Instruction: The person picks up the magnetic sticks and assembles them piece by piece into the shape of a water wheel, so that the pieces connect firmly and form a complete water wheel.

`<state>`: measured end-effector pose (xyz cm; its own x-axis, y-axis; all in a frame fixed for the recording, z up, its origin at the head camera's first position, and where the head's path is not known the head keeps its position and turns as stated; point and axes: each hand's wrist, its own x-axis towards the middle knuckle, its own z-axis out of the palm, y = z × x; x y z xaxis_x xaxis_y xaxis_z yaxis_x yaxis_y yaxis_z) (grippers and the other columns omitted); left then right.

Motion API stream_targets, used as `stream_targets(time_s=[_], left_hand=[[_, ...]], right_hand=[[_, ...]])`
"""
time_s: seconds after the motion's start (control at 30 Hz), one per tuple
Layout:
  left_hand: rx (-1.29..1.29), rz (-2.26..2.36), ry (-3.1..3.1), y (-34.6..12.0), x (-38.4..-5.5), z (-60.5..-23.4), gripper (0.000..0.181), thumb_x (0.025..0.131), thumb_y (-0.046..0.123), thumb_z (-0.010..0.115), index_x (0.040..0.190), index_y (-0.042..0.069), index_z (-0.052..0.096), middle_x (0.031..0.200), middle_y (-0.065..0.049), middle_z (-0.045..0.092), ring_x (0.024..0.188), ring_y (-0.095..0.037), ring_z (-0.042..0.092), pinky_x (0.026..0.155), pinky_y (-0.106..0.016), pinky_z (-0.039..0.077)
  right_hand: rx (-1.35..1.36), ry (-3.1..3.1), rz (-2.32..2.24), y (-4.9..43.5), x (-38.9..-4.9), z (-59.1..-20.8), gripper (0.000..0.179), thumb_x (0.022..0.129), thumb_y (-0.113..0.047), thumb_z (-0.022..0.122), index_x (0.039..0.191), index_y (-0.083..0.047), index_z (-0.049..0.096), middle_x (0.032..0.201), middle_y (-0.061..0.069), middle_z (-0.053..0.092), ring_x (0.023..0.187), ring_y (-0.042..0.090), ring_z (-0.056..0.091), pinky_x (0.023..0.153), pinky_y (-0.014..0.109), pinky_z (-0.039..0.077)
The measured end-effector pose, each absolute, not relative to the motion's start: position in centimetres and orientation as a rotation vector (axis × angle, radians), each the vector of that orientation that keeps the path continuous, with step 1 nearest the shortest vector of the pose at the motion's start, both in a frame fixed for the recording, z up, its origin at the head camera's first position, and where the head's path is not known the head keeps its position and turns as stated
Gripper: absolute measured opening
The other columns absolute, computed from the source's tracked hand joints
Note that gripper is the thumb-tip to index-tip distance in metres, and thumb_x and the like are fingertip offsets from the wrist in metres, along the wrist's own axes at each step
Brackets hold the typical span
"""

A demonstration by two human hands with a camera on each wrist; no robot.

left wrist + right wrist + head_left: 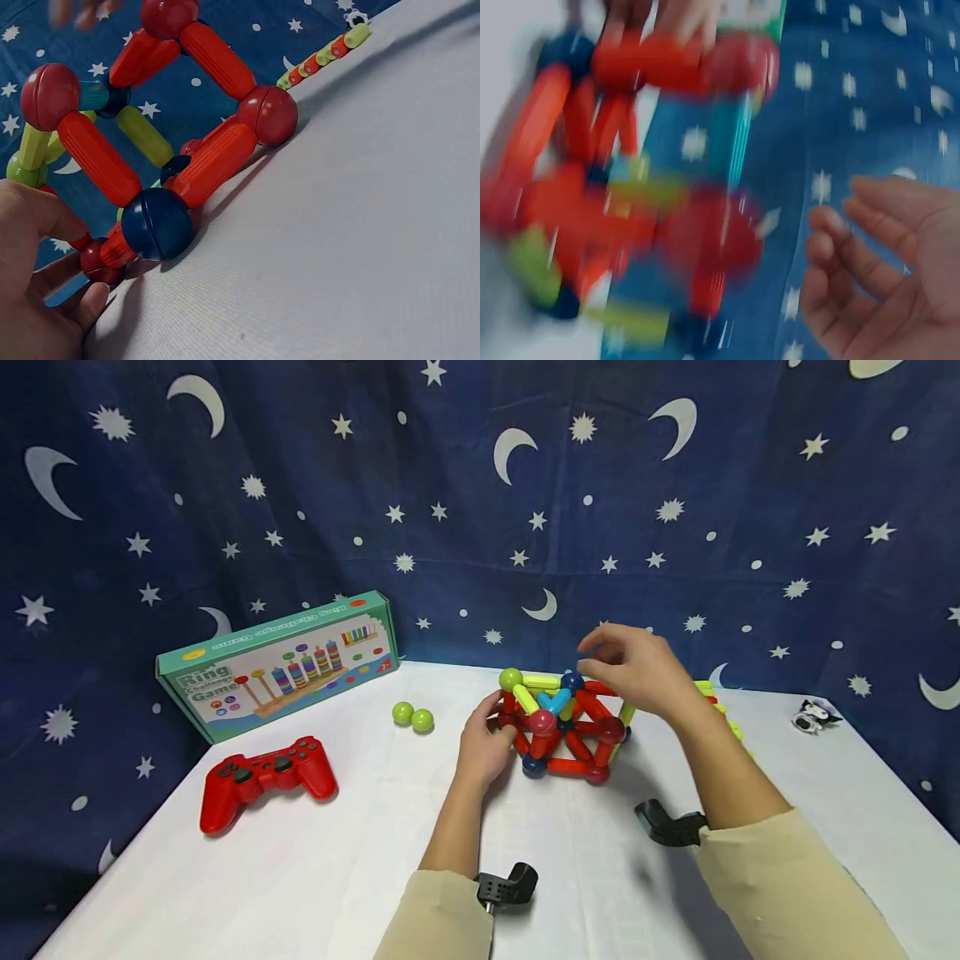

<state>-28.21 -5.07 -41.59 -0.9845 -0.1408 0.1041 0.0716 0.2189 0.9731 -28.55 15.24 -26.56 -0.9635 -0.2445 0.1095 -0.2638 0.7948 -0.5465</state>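
A ball-and-stick magnetic construction (542, 722) stands on the white table, built of red, yellow-green and blue rods joined by red, dark blue and green balls. My left hand (483, 747) holds its left side. In the left wrist view, the thumb and fingers of that hand close around a low red ball (103, 262). My right hand (633, 668) hovers at the upper right of the construction, fingers loosely bent and holding nothing. The right wrist view shows its palm (885, 277) apart from the blurred construction.
Two green balls (412, 718) lie left of the construction. Farther left are a red game controller (270, 777) and a Ring Challenge Game box (281, 664). A row of yellow-green and red pieces (326, 56) lies behind my right forearm, with a small black-and-white figure (813, 717) beyond.
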Motion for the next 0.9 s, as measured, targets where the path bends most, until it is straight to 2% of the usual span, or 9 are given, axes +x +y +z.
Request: stream_targets(time_s=[0.07,0.27,0.4,0.57,0.63,0.73,0.9], left_hand=[[0.079,-1.871,-2.315,-5.0,-28.2,-41.7,0.067,0.085,0.001,0.055,0.15,0.016,0.054,0.145,-0.013,0.061,0.135,-0.034,0.057,0.117,-0.05,0.043],[0.087,-1.874,-2.311,-5.0,-28.2,-41.7,0.066,0.086,0.0,0.055,0.15,0.015,0.054,0.146,-0.013,0.06,0.135,-0.034,0.057,0.117,-0.049,0.043],[0.078,-1.873,-2.307,-4.9,-28.3,-41.6,0.066,0.086,0.0,0.055,0.15,0.015,0.054,0.146,-0.013,0.06,0.135,-0.033,0.056,0.117,-0.049,0.042],[0.07,-1.874,-2.309,-5.0,-28.3,-41.6,0.066,0.086,0.0,0.056,0.15,0.015,0.054,0.146,-0.013,0.06,0.135,-0.034,0.057,0.117,-0.049,0.042],[0.072,-1.87,-2.309,-4.9,-28.3,-41.7,0.066,0.085,-0.001,0.056,0.15,0.015,0.054,0.146,-0.014,0.06,0.134,-0.034,0.057,0.117,-0.049,0.043],[0.071,-1.869,-2.311,-4.9,-28.4,-41.7,0.066,0.085,0.0,0.056,0.15,0.015,0.055,0.146,-0.014,0.06,0.133,-0.034,0.058,0.116,-0.05,0.043],[0.07,-1.858,-2.32,-5.0,-28.4,-41.7,0.066,0.086,0.0,0.056,0.15,0.015,0.054,0.146,-0.014,0.06,0.132,-0.034,0.059,0.116,-0.049,0.044]], right_hand=[[0.381,-2.937,0.899,18.3,-28.3,-26.9,0.034,0.101,-0.025,0.066,0.131,-0.009,0.065,0.118,0.019,0.073,0.105,0.033,0.065,0.086,0.047,0.056],[0.252,-3.06,0.815,27.2,-28.1,-30.1,0.038,0.099,-0.023,0.069,0.131,-0.003,0.065,0.115,0.022,0.072,0.101,0.033,0.066,0.072,0.029,0.052],[0.149,-3.159,0.741,31.3,-27.8,-32.4,0.038,0.095,-0.016,0.071,0.127,0.002,0.067,0.117,0.026,0.069,0.103,0.038,0.063,0.072,0.031,0.054],[0.015,-3.271,0.728,33.6,-27.6,-34.3,0.038,0.091,-0.012,0.073,0.125,0.004,0.068,0.125,0.032,0.063,0.105,0.044,0.058,0.078,0.045,0.056],[-0.02,-3.296,0.752,33.9,-27.7,-34.7,0.038,0.09,-0.012,0.073,0.125,0.004,0.069,0.127,0.034,0.06,0.105,0.045,0.056,0.079,0.047,0.056],[-0.029,-3.307,0.756,34.2,-27.8,-35.1,0.038,0.089,-0.011,0.073,0.124,0.003,0.069,0.128,0.035,0.058,0.105,0.045,0.056,0.077,0.043,0.055],[0.006,-3.306,0.719,34.4,-28.0,-35.5,0.034,0.086,-0.009,0.074,0.118,0.002,0.073,0.119,0.031,0.062,0.096,0.038,0.057,0.069,0.032,0.052]])
